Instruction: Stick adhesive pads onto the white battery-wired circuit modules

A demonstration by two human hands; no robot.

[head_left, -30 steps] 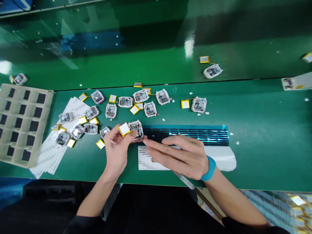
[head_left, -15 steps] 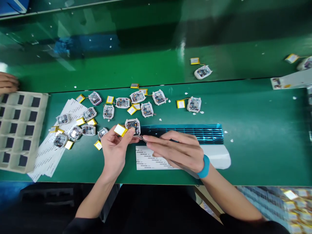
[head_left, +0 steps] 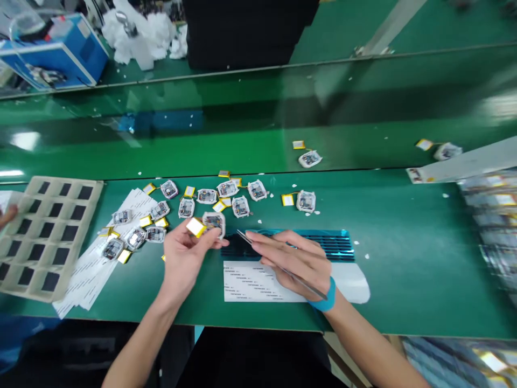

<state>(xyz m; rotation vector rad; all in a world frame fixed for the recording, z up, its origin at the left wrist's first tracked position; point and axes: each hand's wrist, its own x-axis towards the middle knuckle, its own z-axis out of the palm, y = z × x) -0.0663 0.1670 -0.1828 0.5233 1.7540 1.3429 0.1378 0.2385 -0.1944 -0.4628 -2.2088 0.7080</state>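
Now, left hand (head_left: pixel 188 256) pinches a wired circuit module (head_left: pixel 214 222); right hand (head_left: pixel 291 258) clamps tweezers (head_left: pixel 309 286)

Hidden: your left hand (head_left: pixel 186 258) covered part of the module (head_left: pixel 214 222).
Cut off: a co-worker's hand (head_left: pixel 7 215) at left.
Blurred: the packets (head_left: pixel 490 221) at right.
Too small: print on the sheet (head_left: pixel 258 281).

Battery pack (head_left: pixel 196 227) white, yellow-edged; wristband (head_left: pixel 325 295) teal; bench mat (head_left: pixel 404 291) green; beige tray (head_left: pixel 68 182) with black square grid; label sheet (head_left: pixel 258 283) white, rows of black text
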